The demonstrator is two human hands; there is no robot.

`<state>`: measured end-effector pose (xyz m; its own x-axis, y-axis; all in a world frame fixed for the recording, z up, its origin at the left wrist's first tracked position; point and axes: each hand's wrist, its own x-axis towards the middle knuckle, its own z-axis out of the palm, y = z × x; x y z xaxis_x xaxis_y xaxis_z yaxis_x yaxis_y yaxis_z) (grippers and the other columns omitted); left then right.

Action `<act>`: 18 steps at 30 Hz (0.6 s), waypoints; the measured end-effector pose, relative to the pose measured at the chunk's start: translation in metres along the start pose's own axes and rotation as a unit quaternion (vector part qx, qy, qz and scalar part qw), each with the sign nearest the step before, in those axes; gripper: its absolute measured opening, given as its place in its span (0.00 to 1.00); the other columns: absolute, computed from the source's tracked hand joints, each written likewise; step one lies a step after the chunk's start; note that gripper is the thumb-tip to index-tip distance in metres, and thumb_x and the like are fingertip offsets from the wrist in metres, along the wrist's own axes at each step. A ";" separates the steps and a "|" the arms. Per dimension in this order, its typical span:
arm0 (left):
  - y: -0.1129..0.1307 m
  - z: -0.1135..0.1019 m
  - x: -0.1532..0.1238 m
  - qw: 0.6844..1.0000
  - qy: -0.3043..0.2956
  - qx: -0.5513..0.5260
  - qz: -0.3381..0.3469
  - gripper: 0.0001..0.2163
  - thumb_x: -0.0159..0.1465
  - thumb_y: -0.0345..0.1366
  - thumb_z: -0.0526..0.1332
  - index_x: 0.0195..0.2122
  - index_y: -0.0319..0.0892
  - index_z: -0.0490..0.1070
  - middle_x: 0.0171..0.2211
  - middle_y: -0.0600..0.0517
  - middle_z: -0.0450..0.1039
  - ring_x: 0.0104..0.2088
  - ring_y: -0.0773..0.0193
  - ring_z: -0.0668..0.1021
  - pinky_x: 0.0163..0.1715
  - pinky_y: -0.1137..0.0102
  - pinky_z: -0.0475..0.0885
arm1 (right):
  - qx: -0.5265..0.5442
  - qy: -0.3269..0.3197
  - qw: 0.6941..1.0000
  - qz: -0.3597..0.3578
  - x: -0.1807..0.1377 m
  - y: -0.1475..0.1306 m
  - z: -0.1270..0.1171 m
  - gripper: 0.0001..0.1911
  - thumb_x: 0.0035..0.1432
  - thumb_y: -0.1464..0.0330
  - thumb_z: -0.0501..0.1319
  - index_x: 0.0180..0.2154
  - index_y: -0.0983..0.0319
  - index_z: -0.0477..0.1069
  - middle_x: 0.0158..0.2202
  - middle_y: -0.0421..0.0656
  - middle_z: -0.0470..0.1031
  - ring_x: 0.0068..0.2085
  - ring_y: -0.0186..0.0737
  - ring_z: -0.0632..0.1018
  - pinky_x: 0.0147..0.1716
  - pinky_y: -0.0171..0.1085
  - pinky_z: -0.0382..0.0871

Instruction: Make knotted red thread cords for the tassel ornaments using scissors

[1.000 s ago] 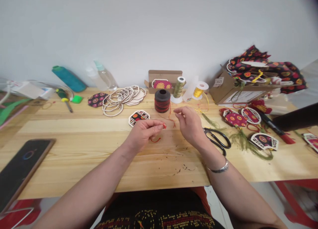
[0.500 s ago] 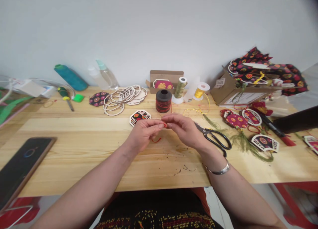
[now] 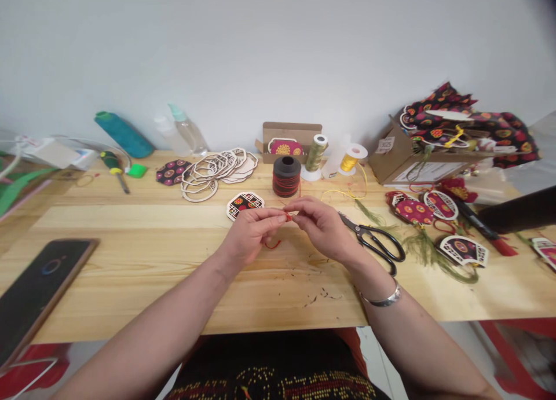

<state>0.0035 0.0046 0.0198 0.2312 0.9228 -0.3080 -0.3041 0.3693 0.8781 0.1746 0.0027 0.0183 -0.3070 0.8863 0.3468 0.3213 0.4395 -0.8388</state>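
Observation:
Over the middle of the wooden table my left hand and my right hand meet fingertip to fingertip. Both pinch a thin red cord; a loop of it hangs below my left fingers. The cord runs back to a dark spool wound with red cord just behind my hands. A small patterned ornament in a white frame lies beside my left hand. Black scissors lie right of my right hand.
A phone lies at the front left. Wooden frame rings, a screwdriver, bottles and green and yellow thread spools stand at the back. A cardboard box with patterned fabric and finished ornaments fill the right side.
My right hand has moved left from beside the spool to meet my left hand and has pinched the red cord at my left fingertips. The left hand has stayed in place.

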 end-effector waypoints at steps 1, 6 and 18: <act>0.000 0.000 0.000 1.000 -0.002 0.001 -0.002 0.09 0.42 0.35 0.74 0.25 0.37 0.81 0.16 0.54 0.67 0.16 0.77 0.57 0.16 0.75 0.47 | -0.008 0.009 1.000 -0.008 0.000 0.000 0.000 0.10 0.61 0.76 0.57 0.40 0.61 0.76 0.40 0.46 0.78 0.42 0.37 0.78 0.42 0.39 0.72; 0.000 0.000 -0.001 1.000 -0.009 0.008 -0.007 0.08 0.43 0.35 0.74 0.24 0.37 0.81 0.17 0.54 0.68 0.16 0.77 0.57 0.16 0.75 0.46 | -0.047 0.031 0.998 -0.023 -0.001 0.001 0.003 0.08 0.61 0.76 0.58 0.37 0.62 0.75 0.35 0.44 0.79 0.37 0.36 0.78 0.38 0.37 0.72; 0.000 -0.001 0.001 0.997 -0.025 -0.031 -0.065 0.10 0.44 0.35 0.74 0.25 0.34 0.80 0.14 0.59 0.57 0.16 0.79 0.53 0.17 0.76 0.42 | -0.070 0.025 0.997 -0.018 -0.005 -0.007 0.000 0.10 0.60 0.78 0.52 0.35 0.61 0.69 0.30 0.40 0.76 0.31 0.33 0.75 0.33 0.33 0.68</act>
<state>0.0030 0.0059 0.0190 0.3179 0.8610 -0.3969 -0.3245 0.4922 0.8078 0.1733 -0.0045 0.0226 -0.2772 0.8742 0.3987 0.4345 0.4841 -0.7595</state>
